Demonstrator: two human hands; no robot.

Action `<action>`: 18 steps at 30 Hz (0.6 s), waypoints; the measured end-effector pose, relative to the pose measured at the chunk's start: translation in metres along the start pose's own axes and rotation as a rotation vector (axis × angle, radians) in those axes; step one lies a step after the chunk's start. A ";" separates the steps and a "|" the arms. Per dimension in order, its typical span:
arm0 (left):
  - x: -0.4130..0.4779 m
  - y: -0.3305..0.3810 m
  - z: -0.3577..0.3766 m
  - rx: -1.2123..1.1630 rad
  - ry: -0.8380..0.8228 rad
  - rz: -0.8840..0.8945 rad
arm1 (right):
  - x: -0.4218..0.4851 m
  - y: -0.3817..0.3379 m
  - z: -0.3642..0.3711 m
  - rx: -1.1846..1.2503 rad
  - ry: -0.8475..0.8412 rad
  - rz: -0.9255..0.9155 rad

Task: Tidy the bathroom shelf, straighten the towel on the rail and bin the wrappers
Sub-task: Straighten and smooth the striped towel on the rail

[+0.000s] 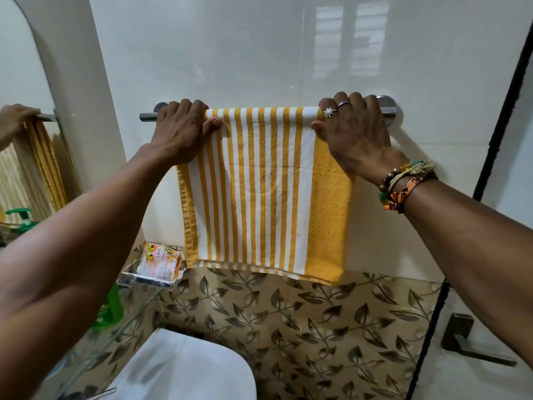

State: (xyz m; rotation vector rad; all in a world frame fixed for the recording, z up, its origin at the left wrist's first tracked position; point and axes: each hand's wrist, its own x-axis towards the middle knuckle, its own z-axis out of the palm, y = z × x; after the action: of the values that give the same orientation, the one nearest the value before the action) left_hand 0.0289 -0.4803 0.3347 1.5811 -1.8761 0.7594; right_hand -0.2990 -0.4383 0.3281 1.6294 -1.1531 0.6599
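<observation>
both hands grip the striped towel (pixel 259 186) at the rail (pixel 148 116): left hand (pixel 180 134) pinching its left edge, right hand (pixel 350 134) the right. towel looks nearly square; wrappers (pixel 157 265) (on the glass shelf (pixel 127 321)) remain unbinned.

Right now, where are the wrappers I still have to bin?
In the head view, lower left: the wrappers lie on the glass shelf, just left of the towel's bottom corner, above the green bottle.

Wrappers (pixel 157 265) crowd the glass shelf (pixel 127 321) below the towel (pixel 268 192)
</observation>
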 end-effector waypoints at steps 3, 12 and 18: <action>-0.005 -0.003 -0.005 -0.045 -0.034 -0.002 | -0.002 0.000 0.000 0.019 -0.002 0.011; -0.042 -0.002 -0.008 -0.065 -0.026 -0.025 | -0.016 -0.009 0.001 0.121 0.021 0.040; -0.058 0.009 -0.003 0.030 -0.012 0.034 | -0.018 -0.023 -0.003 0.136 0.040 -0.012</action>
State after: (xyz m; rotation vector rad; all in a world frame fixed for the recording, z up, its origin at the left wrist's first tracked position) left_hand 0.0283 -0.4382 0.2933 1.5791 -1.9133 0.7980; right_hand -0.2854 -0.4274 0.3045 1.7277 -1.0889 0.7733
